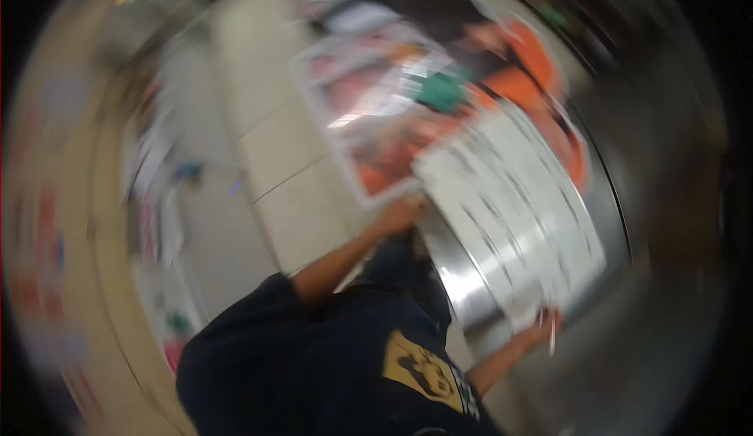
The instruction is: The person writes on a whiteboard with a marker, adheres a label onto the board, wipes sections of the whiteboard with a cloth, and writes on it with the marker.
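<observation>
A wide white sheet [510,201] with rows of dark marks lies over a shiny metal surface [463,283]. My left hand [403,212] is closed at the sheet's near left corner, its fingers blurred. By the lower right edge of the sheet, my right hand [543,328] is closed around a thin white stick [552,336], perhaps a pen. Whether that hand also grips the sheet I cannot tell. Beyond the sheet is a glossy, clear-covered panel or bag [357,134] with red and orange patches and a green patch [441,92].
Bright orange and black material [529,83], perhaps a person's clothing, is just past the sheet. Pale floor tiles [282,146] run along the left. Farther left stands a grey surface [212,201] with blurred items along its edge. Motion smears the whole view.
</observation>
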`<act>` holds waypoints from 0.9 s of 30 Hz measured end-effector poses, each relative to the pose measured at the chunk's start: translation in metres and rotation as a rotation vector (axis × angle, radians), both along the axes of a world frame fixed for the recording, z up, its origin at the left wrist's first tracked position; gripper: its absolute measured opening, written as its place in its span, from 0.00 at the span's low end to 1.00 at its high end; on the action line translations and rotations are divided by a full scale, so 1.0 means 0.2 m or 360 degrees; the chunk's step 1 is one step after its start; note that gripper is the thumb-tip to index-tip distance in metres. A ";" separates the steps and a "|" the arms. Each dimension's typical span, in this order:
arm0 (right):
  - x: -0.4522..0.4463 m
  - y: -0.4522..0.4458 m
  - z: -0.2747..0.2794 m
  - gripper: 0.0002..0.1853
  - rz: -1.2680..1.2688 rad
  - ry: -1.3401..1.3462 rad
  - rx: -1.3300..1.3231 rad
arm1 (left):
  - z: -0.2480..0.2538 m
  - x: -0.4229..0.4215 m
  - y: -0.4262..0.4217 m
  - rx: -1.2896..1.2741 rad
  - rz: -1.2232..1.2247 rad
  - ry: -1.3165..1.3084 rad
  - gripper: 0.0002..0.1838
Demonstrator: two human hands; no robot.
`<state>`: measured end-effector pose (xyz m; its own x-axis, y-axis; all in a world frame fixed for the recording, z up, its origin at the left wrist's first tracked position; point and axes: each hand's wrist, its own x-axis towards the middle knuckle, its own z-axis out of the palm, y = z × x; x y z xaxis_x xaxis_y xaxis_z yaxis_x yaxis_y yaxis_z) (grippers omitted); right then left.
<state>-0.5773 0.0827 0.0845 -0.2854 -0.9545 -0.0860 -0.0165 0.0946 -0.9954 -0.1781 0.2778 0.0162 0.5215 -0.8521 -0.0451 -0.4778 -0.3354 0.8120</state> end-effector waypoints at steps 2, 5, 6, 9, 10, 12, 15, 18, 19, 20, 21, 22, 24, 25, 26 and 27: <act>0.08 -0.08 0.02 0.18 0.0123 -0.0139 0.0122 | 0.09 -0.06 0.11 0.0195 0.0489 0.0292 0.09; 0.39 -0.14 0.03 0.16 0.0451 -0.0125 0.0026 | 0.22 -0.05 0.35 0.0062 0.0551 0.0450 0.08; 0.52 -0.12 0.11 0.16 0.0552 -0.0163 -0.0011 | 0.28 -0.05 0.44 -0.0080 0.0538 0.0476 0.09; 0.98 0.06 0.33 0.16 0.1178 -0.0350 0.0079 | 0.44 -0.05 0.70 -0.0368 0.0624 0.0445 0.11; 1.11 0.07 0.26 0.18 0.1470 -0.0457 0.0090 | 0.50 -0.06 0.79 -0.0463 0.0659 0.0434 0.12; 1.40 0.40 0.42 0.21 0.2043 -0.0615 0.0205 | 0.73 -0.06 0.96 -0.0532 0.0696 0.0838 0.14; 1.73 0.96 0.58 0.22 0.2748 -0.1040 0.0409 | 0.98 -0.10 1.25 -0.0804 0.0648 0.1181 0.21; 1.95 1.48 0.69 0.23 0.3044 -0.1154 0.0521 | 1.23 -0.12 1.58 -0.0915 0.1115 0.0775 0.22; 2.02 1.66 0.72 0.23 0.3169 -0.1174 0.0508 | 1.27 -0.13 1.70 -0.0941 0.1122 0.0782 0.22; 2.07 1.81 0.73 0.23 0.3289 -0.1205 0.0600 | 1.28 -0.13 1.82 -0.1165 0.1218 0.0757 0.18; 2.13 1.97 0.73 0.22 0.3407 -0.1244 0.0696 | 1.28 -0.13 1.95 -0.1384 0.1314 0.0722 0.15; 2.18 2.14 0.76 0.22 0.3415 -0.1219 0.0687 | 1.26 -0.11 2.09 -0.1404 0.1313 0.0733 0.15; 2.25 2.44 0.81 0.22 0.3723 -0.1223 0.0768 | 1.21 -0.10 2.33 -0.1721 0.1364 0.0797 0.13; 2.28 2.57 0.81 0.22 0.3733 -0.1192 0.0769 | 1.20 -0.10 2.44 -0.1742 0.1370 0.0810 0.13; 2.31 2.70 0.80 0.21 0.3875 -0.1155 0.0790 | 1.19 -0.10 2.55 -0.1681 0.1427 0.0756 0.12; 2.33 2.82 0.80 0.20 0.4010 -0.1122 0.0819 | 1.18 -0.11 2.65 -0.1611 0.1484 0.0703 0.12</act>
<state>-0.1105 0.6473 0.2449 0.7191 0.6751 0.1646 -0.2593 0.4804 -0.8378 -0.2002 0.8082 0.2527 0.9981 0.0208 0.0584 -0.0618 0.4184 0.9061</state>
